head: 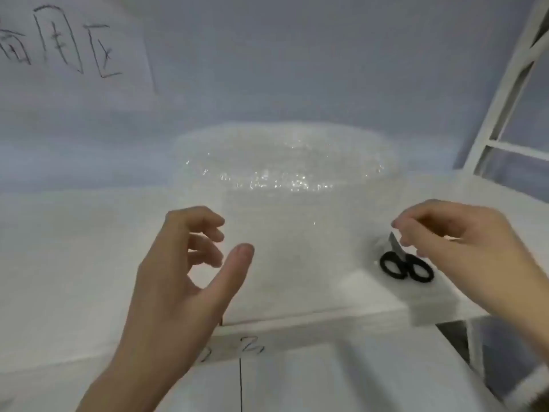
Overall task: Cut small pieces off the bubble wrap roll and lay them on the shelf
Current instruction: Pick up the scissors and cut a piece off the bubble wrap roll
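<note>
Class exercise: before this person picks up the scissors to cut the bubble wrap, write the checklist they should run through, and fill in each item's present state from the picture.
1. Scissors within reach of the right hand: ok, they lie on the shelf just under its fingers.
2. Right hand free to take them: ok, nothing in its grip.
3. Left hand free to steady the wrap: ok, fingers relaxed, holding nothing.
4. Bubble wrap roll on the shelf ahead: ok.
5. Loose end of the wrap pulled out for cutting: cannot tell, too blurred.
6. Scissor blades closed: cannot tell, fingers partly hide them.
</note>
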Demonstrator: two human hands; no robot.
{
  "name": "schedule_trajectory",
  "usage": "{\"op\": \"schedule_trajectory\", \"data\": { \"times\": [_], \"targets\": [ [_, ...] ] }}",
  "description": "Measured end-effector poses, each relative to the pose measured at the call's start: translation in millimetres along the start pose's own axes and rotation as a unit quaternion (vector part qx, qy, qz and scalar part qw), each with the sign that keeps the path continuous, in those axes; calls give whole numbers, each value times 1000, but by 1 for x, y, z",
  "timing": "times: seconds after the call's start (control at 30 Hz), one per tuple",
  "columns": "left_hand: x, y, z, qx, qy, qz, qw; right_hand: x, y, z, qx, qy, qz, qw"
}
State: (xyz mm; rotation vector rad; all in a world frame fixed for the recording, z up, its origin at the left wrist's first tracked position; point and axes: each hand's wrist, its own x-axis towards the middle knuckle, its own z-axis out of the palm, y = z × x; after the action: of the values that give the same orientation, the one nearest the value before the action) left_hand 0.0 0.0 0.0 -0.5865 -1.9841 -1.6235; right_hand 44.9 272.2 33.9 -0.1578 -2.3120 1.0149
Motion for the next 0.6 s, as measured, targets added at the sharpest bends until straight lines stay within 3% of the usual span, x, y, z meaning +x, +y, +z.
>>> {"op": "schedule_trajectory", "data": {
  "times": [0.13,0.2,0.33,0.4,0.6],
  "targets": [
    [-13,-14,6,35,-49,-53,997,-8,47,27,-256,-26,29,966],
    [-17,-17,11,43,-57,-73,995,-10,56,33,-249,9,22,968],
    [-18,-22,12,84,-3,-60,995,-3,60,19,-237,51,8,970],
    [-17,-25,11,117,-12,-69,991,-3,62,13,-271,28,37,962],
    [-13,-23,0,74,-91,-133,984,1,32,-4,-303,-89,111,942]
  ]
}}
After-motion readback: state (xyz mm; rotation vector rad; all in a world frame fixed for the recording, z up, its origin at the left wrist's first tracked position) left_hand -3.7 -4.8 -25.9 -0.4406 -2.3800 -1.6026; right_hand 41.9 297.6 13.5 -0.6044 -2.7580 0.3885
